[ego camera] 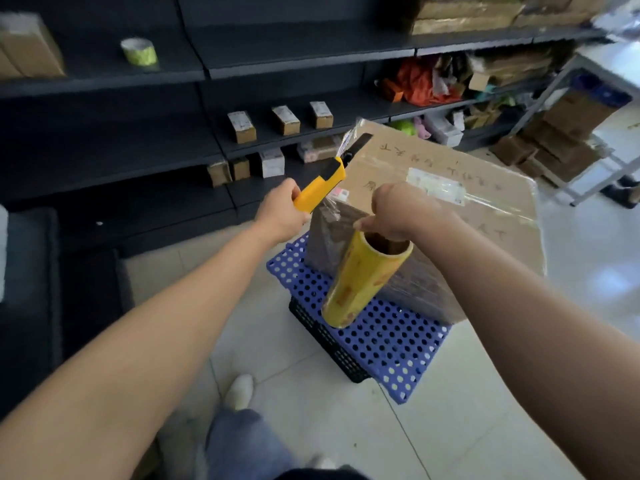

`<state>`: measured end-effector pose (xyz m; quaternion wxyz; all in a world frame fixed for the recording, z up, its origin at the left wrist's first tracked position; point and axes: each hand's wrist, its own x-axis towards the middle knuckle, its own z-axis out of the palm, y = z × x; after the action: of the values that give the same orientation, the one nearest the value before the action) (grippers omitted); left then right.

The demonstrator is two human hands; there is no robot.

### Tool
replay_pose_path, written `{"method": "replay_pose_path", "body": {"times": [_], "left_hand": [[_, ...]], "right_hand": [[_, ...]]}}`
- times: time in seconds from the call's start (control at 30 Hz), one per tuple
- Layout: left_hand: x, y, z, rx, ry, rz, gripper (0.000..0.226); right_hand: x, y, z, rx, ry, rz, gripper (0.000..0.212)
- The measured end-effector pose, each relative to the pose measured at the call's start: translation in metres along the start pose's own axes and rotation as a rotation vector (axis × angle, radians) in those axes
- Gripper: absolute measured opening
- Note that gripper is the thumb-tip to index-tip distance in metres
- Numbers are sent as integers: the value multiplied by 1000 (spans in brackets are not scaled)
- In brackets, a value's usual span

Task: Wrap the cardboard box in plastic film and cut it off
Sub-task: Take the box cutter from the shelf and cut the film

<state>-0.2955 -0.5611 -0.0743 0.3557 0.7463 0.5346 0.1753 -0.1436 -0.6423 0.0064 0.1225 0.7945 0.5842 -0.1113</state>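
Observation:
A large cardboard box (485, 244) with handwriting and a label on top stands on a blue perforated panel (391, 344); plastic film covers its sides. My left hand (280, 211) grips a yellow utility knife (322, 183) with its black blade out, pointing up toward the box's far left corner, where a strand of film (349, 136) is bunched. My right hand (401, 211) holds the top end of a yellow roll of plastic film (360, 282), with fingers inside its tube. The roll hangs tilted in front of the box's near corner.
A black crate (329, 344) sits under the blue panel. Dark shelving (173, 109) with small boxes and a tape roll (139, 51) runs along the back. Stacked cartons (554, 143) and a white metal rack (595, 109) stand at right. My legs and shoes are below on tiled floor.

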Motion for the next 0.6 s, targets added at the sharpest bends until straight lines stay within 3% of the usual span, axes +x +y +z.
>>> {"method": "replay_pose_path", "body": {"times": [0.23, 0.43, 0.6], "left_hand": [[-56, -21, 23, 69, -2, -151, 27], [-66, -41, 53, 97, -65, -181, 26], [-61, -55, 68, 106, -109, -177, 28]], "right_hand": [[-21, 10, 33, 42, -129, -71, 54], [-19, 22, 57, 36, -128, -52, 27], [-22, 30, 57, 31, -163, 14, 20]]}}
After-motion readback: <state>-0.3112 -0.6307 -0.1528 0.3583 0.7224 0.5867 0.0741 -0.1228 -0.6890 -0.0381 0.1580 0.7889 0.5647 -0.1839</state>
